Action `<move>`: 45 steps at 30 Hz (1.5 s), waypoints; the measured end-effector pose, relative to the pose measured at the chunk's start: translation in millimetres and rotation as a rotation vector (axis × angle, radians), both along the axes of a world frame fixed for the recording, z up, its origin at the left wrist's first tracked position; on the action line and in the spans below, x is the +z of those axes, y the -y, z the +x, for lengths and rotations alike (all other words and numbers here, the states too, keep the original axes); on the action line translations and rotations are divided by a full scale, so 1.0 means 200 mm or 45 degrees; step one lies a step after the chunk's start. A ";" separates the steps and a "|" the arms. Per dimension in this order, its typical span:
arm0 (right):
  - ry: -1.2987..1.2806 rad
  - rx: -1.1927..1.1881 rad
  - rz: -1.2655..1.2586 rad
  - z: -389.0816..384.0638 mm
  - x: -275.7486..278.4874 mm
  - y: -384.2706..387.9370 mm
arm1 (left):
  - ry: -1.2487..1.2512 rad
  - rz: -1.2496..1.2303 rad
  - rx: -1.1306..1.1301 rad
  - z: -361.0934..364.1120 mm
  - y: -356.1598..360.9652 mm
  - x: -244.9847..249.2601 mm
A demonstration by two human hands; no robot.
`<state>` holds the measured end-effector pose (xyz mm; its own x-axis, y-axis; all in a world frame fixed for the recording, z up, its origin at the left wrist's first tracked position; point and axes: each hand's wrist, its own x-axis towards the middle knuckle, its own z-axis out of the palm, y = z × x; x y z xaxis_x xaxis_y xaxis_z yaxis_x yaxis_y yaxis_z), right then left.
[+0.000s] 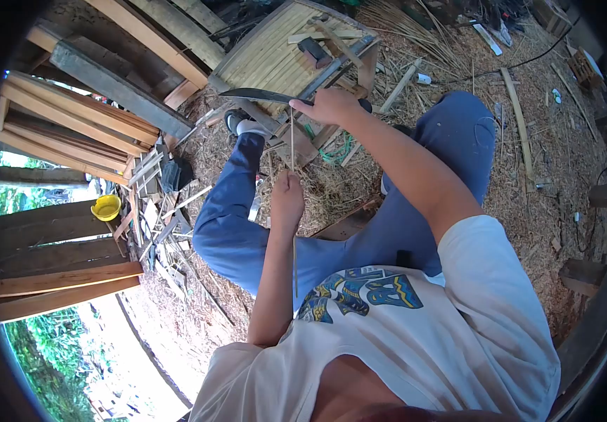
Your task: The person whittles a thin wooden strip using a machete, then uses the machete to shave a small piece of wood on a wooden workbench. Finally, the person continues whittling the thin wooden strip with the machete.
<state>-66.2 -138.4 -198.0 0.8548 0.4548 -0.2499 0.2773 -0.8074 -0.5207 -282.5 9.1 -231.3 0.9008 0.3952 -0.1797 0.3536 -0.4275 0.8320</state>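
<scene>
My right hand [336, 107] is closed round the handle of a large knife [258, 93], its long dark blade pointing left. A thin pale strip [295, 264], which looks like split bamboo, is pinched in my left hand [287, 200]. The strip stands nearly lengthwise in the view, running from near my lap up to the blade, where its far end overlaps the edge close to my right thumb. Beyond the knife is a low slatted bench [261, 60] carrying a dark block [312, 49] and some wood pieces.
Shavings cover the ground [528, 232] around my legs. Stacked boards [71, 119] and a yellow bowl-shaped object [106, 207] are on the left. A long pale slat [518, 126] lies to the right, near a dark cable [521, 67]. Thin sticks [405, 28] are heaped at the back.
</scene>
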 end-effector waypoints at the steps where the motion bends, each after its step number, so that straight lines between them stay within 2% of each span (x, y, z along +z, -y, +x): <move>1: -0.006 -0.008 -0.003 -0.01 0.01 0.01 | 0.009 -0.048 0.006 -0.03 0.01 0.02; 6: -0.001 -0.188 0.094 -0.07 0.03 -0.01 | -0.091 -0.048 0.040 -0.18 0.02 0.19; 10: 0.050 -0.287 0.171 0.01 -0.09 -0.07 | 0.006 -0.303 0.101 -0.25 -0.07 0.29; 13: -0.508 -0.302 0.397 0.03 0.02 0.00 | 0.153 -0.400 0.042 -0.23 -0.09 0.50; 16: -0.721 -0.371 0.953 -0.02 0.10 0.00 | 0.260 -0.590 0.058 -0.14 -0.05 0.71; 19: -0.857 -0.524 1.191 -0.11 0.35 0.02 | 0.476 -0.707 -0.027 0.02 -0.04 0.87; 20: -0.942 -0.493 1.284 -0.12 0.42 0.05 | 0.570 -0.741 -0.058 0.11 -0.07 0.90; 24: -0.971 -0.422 1.398 -0.10 0.60 0.11 | 0.790 -0.923 -0.162 0.44 -0.13 1.10; 27: -0.799 -0.466 1.376 -0.15 0.73 0.12 | 0.853 -1.067 -0.248 0.62 -0.17 1.22; 31: -0.601 -0.432 1.434 -0.19 0.78 0.11 | 0.897 -1.096 -0.421 0.74 -0.13 1.32; 33: -0.627 -0.418 1.404 -0.17 0.77 0.12 | 0.882 -1.082 -0.415 0.79 -0.09 1.36; 36: -0.779 -0.466 1.410 -0.16 0.76 0.09 | 0.840 -1.072 -0.405 0.84 -0.08 1.39; 42: -0.932 -0.398 1.429 -0.09 0.78 0.07 | 0.965 -1.091 -0.464 1.04 -0.14 1.33; 45: -0.888 -0.373 1.400 -0.01 0.72 0.05 | 0.958 -1.078 -0.431 1.14 -0.18 1.25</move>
<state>-68.5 -148.9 -53.3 0.7994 0.5229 -0.2959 -0.4217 0.1375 -0.8963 -55.2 44.3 19.6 0.9279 0.1259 0.3509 -0.3718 0.3822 0.8460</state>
